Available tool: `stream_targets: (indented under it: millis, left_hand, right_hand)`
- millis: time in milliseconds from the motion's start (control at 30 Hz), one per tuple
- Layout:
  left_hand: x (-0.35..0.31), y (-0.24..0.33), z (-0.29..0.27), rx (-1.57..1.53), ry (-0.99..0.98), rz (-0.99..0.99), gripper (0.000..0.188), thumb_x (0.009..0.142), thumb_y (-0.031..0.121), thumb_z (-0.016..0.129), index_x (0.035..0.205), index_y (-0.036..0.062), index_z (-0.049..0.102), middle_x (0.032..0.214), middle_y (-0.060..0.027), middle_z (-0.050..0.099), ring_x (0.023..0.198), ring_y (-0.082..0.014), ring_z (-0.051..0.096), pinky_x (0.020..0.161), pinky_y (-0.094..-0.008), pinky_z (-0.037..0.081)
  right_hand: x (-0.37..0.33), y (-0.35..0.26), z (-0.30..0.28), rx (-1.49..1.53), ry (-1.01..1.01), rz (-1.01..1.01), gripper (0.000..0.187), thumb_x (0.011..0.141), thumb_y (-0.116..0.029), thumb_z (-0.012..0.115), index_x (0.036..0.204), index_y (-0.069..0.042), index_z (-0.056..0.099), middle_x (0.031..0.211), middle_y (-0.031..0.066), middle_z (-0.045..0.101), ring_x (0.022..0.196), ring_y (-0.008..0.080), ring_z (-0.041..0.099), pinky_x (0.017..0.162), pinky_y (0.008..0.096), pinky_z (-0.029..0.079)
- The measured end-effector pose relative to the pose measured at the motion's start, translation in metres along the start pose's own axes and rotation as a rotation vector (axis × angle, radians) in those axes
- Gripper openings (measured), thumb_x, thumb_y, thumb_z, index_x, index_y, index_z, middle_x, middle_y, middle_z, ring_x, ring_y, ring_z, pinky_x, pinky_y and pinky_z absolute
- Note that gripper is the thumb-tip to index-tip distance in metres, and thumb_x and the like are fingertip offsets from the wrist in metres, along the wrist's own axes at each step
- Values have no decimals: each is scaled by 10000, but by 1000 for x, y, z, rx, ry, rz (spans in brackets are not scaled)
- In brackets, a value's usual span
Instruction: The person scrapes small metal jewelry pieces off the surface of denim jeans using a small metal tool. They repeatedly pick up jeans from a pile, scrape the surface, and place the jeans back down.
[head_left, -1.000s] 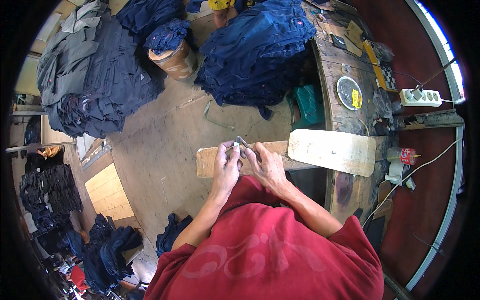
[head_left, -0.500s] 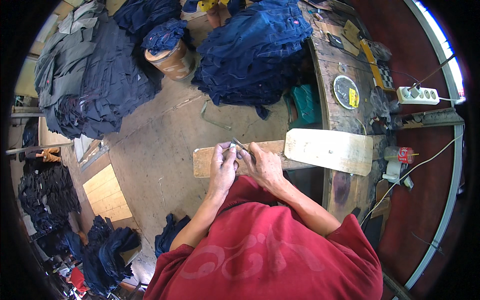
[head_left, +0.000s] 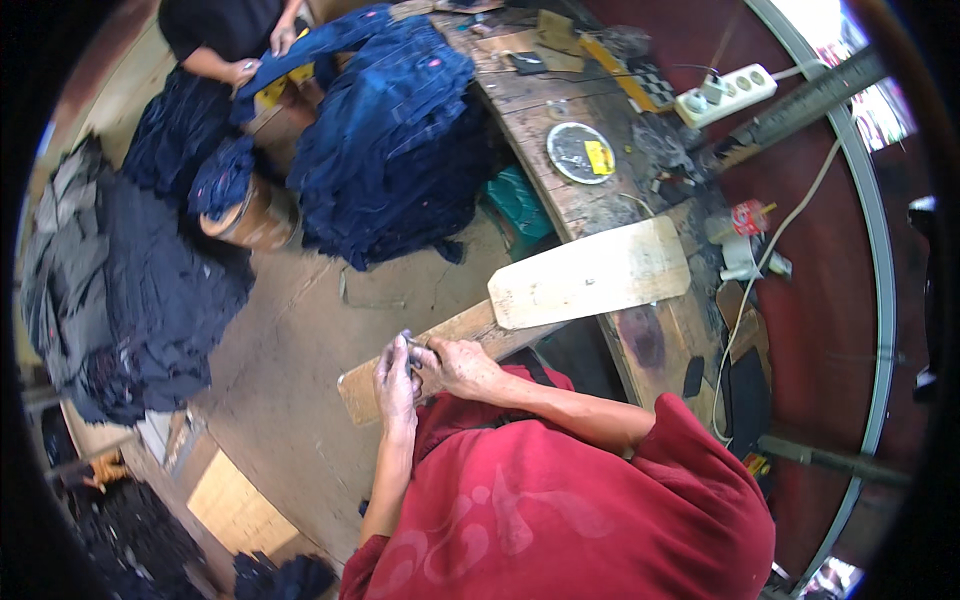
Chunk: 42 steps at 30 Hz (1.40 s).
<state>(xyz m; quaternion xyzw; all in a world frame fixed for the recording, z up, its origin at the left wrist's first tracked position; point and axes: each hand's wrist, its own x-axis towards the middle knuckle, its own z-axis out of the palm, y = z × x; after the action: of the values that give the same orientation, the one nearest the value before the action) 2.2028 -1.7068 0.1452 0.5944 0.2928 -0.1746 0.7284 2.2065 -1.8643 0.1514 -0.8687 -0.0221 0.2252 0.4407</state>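
Observation:
My two hands meet in front of my red shirt, above a narrow wooden plank (head_left: pixel 357 392). My left hand (head_left: pixel 396 392) is closed, fingertips pinched around something too small to make out. Against those fingertips, my right hand (head_left: pixel 464 370) is curled around a short, slim dark tool (head_left: pixel 417 346), whose kind cannot be told. Grey smudges mark the left fingers. A pale rounded board (head_left: pixel 592 273) lies across the plank's far end, right of my hands, and reaches onto the worn wooden table (head_left: pixel 655 345).
Stacks of blue jeans (head_left: pixel 385 150) and grey trousers (head_left: pixel 110 290) stand ahead and left, near a cardboard drum (head_left: pixel 250 222). A co-worker's hand (head_left: pixel 242 72) touches denim. The table holds a round dish (head_left: pixel 580 153); a power strip (head_left: pixel 727 95) and cable are at the right.
My view has turned, so the scene appears tilted and the co-worker's arms now show at the upper left. My hands remain together; the pale bit at my left fingertips is no longer distinct.

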Motion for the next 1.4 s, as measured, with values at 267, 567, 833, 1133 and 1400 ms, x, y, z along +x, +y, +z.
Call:
stream_targets:
  millis: [267, 567, 833, 1133, 1400]
  left_hand:
    - [43, -22, 23, 37, -73, -49, 364, 1082, 419, 702, 1123, 83, 835, 711, 122, 535, 519, 9, 342, 470, -216, 215]
    - [80, -40, 13, -86, -40, -332, 471, 1060, 548, 676, 1192, 96, 672, 636, 107, 317, 487, -44, 289, 448, -253, 195]
    - [74, 14, 24, -536, -473, -115, 561, 1121, 371, 624, 1556, 32, 520, 986, 21, 630, 657, -75, 443, 585, -255, 353]
    - [47, 45, 89, -433, -456, 41, 279, 1101, 219, 669, 1322, 53, 708, 1095, -20, 710, 717, -98, 541, 629, -255, 439]
    - [44, 16, 81, -411, -381, -10, 315, 1117, 200, 641, 1375, 24, 675, 1073, -14, 691, 723, -87, 551, 626, -259, 434]
  right_hand:
    - [11, 43, 14, 359, 6, 197, 664, 1145, -552, 448, 1258, 73, 642, 1188, 343, 710, 1180, 471, 685, 1014, 522, 515]
    - [14, 52, -33, 1461, -166, 388, 459, 1103, -667, 494, 932, -242, 520, 763, -98, 382, 592, 45, 338, 475, 238, 233]
    - [100, 216, -239, 200, 765, 271, 720, 1066, -639, 557, 1329, 30, 595, 1284, 324, 709, 1138, 447, 726, 938, 546, 561]
    - [149, 293, -351, -1055, 666, 369, 281, 999, -220, 635, 1209, -75, 751, 1241, 144, 667, 1125, 373, 725, 859, 508, 621]
    - [165, 300, -374, -910, 606, 537, 324, 1019, -137, 582, 1303, -36, 703, 1304, 188, 726, 1025, 347, 799, 815, 460, 659]
